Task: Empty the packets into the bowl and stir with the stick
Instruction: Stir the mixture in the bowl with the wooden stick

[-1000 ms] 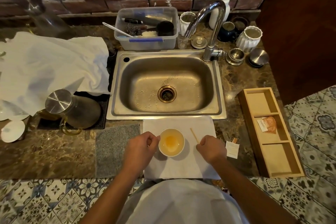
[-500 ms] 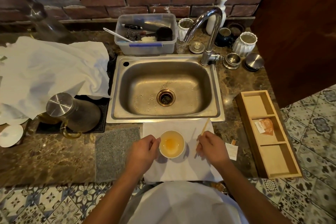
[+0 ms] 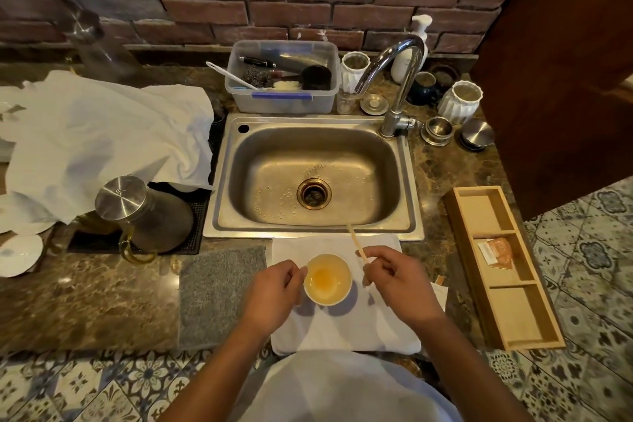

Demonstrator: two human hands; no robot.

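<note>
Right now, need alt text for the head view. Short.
A person's left hand holds a small white bowl of yellowish liquid on a white cloth before a steel sink, while the right hand pinches a thin wooden stick just beside the bowl. One packet lies in a wooden tray at right.

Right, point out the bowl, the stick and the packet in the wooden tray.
bowl [image 3: 346, 273]: head view, on its white right rim.
stick [image 3: 354, 238]: head view, on the shaft above the right hand's fingers.
packet [image 3: 497, 250]: head view, on its orange face, in the tray's middle compartment.
</note>
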